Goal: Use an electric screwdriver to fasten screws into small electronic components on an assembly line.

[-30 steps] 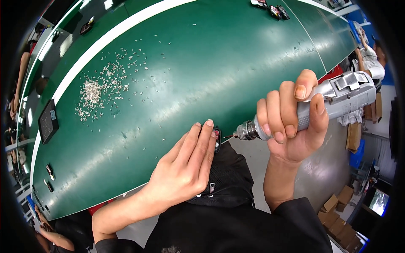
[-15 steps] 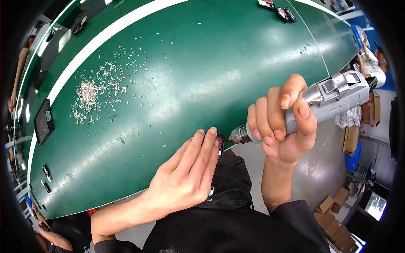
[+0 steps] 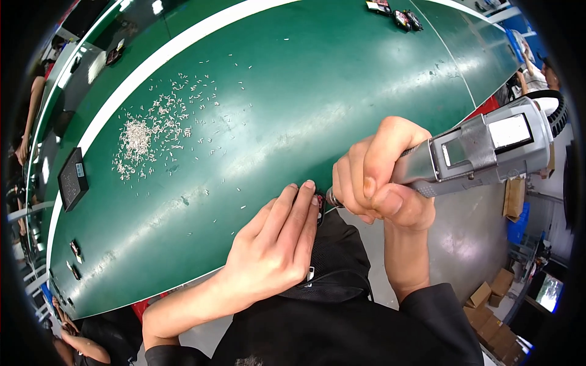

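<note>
My right hand (image 3: 390, 177) is wrapped round the grey body of an electric screwdriver (image 3: 482, 152). A metal clip shows along its upper side. Its nose points left at a small black-and-red part (image 3: 320, 208) at the near table edge; the bit's tip is hidden by my fingers, so contact cannot be told. My left hand (image 3: 271, 244) lies with straight fingers against that part, steadying it from the left, thumb out of sight. Farther left, a heap of tiny silvery screw-like pieces (image 3: 135, 139) thins out across the green table (image 3: 274, 146).
A flat black box (image 3: 73, 179) stands at the table's left side. Small dark parts (image 3: 75, 249) lie nearer on that side, and black-and-red items (image 3: 408, 20) lie at the far edge. Co-workers' arms (image 3: 85, 346) show at the rims. Cardboard boxes (image 3: 491, 320) stand on the floor at right.
The screwdriver has turned in my right hand, its clip now facing up, and my fist has shifted left toward the part. The scene has slid slightly right; my left hand keeps its place.
</note>
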`<state>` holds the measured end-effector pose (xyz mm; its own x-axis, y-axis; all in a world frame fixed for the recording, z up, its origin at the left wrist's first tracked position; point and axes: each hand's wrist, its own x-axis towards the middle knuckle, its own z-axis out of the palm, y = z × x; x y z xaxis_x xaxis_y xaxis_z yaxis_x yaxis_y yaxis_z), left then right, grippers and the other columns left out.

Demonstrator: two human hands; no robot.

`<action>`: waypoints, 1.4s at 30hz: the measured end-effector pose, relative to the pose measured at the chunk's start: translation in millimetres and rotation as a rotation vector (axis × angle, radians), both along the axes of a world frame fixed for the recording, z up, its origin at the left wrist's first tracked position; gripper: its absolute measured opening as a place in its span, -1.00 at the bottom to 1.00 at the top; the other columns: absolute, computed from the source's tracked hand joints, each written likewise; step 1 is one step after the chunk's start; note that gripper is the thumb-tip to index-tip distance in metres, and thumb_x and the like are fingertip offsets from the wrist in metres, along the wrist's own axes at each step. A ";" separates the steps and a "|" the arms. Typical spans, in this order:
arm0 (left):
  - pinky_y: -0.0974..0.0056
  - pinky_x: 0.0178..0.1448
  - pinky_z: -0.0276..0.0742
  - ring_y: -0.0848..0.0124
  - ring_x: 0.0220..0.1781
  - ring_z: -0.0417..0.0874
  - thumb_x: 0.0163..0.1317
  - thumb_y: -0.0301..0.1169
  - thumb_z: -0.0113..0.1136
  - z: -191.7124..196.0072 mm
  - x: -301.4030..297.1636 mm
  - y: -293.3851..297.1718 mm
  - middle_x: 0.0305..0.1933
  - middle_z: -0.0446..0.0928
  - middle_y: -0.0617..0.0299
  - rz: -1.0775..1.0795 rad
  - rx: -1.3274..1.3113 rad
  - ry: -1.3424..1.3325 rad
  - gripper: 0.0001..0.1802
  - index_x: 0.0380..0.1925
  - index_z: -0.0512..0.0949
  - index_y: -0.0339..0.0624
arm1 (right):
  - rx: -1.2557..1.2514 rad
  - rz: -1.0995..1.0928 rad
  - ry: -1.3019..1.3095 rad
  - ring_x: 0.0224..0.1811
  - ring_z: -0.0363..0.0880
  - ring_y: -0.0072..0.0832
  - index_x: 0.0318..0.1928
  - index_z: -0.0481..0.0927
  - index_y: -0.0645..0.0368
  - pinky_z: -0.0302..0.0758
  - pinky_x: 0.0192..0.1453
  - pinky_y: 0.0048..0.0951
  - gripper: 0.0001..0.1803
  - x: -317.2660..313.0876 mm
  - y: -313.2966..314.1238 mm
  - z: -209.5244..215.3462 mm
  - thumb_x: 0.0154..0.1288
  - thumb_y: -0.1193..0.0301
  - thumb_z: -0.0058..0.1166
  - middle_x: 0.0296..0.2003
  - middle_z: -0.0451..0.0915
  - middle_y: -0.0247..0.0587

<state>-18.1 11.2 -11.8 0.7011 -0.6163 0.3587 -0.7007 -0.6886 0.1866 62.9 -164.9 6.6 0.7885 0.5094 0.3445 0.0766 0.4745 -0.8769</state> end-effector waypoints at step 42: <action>0.19 -0.17 0.52 0.22 -0.24 0.53 0.09 -0.54 0.19 9.5 7.1 211.5 -0.29 0.47 0.17 0.819 0.135 -0.089 -0.85 -0.29 0.55 -0.29 | 0.697 -0.257 0.522 -0.72 0.14 -0.65 -0.28 0.28 0.15 0.22 -0.53 -0.54 -0.89 -6.3 -26.7 -34.8 0.43 0.42 -0.17 -0.72 0.14 -0.43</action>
<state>-11.0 222.7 -2.3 0.9187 0.0351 0.3934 0.0236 -0.9991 0.0341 56.6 -191.6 -28.2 0.9915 0.1062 0.0755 -0.0733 0.9337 -0.3506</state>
